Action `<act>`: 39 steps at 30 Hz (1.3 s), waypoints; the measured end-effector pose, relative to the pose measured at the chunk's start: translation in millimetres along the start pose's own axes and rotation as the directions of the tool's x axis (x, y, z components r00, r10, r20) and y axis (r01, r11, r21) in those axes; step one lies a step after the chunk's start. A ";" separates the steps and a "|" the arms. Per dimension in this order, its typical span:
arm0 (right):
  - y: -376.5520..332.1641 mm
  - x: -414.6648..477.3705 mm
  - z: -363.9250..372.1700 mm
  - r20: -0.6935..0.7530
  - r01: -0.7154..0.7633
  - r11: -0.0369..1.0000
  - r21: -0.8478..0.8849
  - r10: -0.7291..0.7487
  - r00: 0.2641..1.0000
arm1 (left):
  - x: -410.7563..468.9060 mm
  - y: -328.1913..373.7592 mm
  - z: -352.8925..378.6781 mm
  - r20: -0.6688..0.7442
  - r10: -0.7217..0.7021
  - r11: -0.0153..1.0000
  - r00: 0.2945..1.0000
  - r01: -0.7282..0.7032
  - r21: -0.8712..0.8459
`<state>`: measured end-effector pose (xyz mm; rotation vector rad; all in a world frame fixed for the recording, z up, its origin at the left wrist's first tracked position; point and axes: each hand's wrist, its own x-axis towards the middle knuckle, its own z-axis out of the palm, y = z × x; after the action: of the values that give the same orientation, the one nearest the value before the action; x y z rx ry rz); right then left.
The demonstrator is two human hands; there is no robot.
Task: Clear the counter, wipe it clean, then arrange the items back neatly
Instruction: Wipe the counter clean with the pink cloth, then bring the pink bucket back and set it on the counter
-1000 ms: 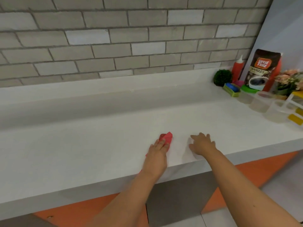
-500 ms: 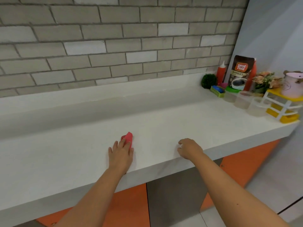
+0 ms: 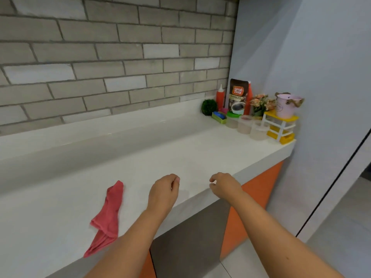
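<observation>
Red cloth (image 3: 108, 215) lies crumpled in a long strip on the white desk (image 3: 60, 197), one end toward the back and the other reaching the desk's front edge; no hand touches it. Just right of the cloth, the left hand (image 3: 163, 192) is over the desk near its front edge, its fingers (image 3: 175, 180) loosely curled and holding nothing. Further right of the cloth, the right hand (image 3: 225, 186) is at the front edge as well, fingers loosely curled in the same way and gripping nothing; whether either hand touches the surface cannot be told. Below, right of the cloth, a grey panel (image 3: 190, 237) and an orange cabinet front (image 3: 257, 187) show under the desk. Well to the right of the cloth and far back, at the desk's end by the brick wall (image 3: 120, 57), stands a group of things: a small green ball plant (image 3: 209, 106), a red squeeze bottle (image 3: 220, 96), a green holder (image 3: 219, 116) with something blue in it, and a dark coffee pouch (image 3: 237, 97) standing upright. Farther right of the cloth come three clear lidded tubs (image 3: 244, 124) in a row, a bunch of peach flowers (image 3: 260, 103), and a yellow-and-white rack (image 3: 280, 127) with a pink bucket (image 3: 286, 106) on top.
</observation>
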<state>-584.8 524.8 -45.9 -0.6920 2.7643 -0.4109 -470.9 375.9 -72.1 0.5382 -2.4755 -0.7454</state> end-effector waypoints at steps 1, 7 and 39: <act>7.4 -0.4 -4.2 -0.012 -0.010 1.000 -0.001 0.010 1.000 | 3.2 8.0 7.0 0.020 0.015 1.000 1.000 -0.014 -0.017; 61.1 4.4 -27.6 -0.098 -0.085 0.996 0.025 0.087 0.991 | 24.9 56.5 50.3 0.151 0.107 0.993 0.983 -0.096 -0.075; 289.9 220.0 -246.2 -0.361 0.023 0.600 0.799 0.449 0.817 | 303.8 284.5 246.0 0.189 0.111 0.853 0.976 0.004 -0.521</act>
<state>-971.0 713.2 45.8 0.0366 2.6126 -1.8531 -914.4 543.7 22.0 0.1887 -2.3110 -1.4535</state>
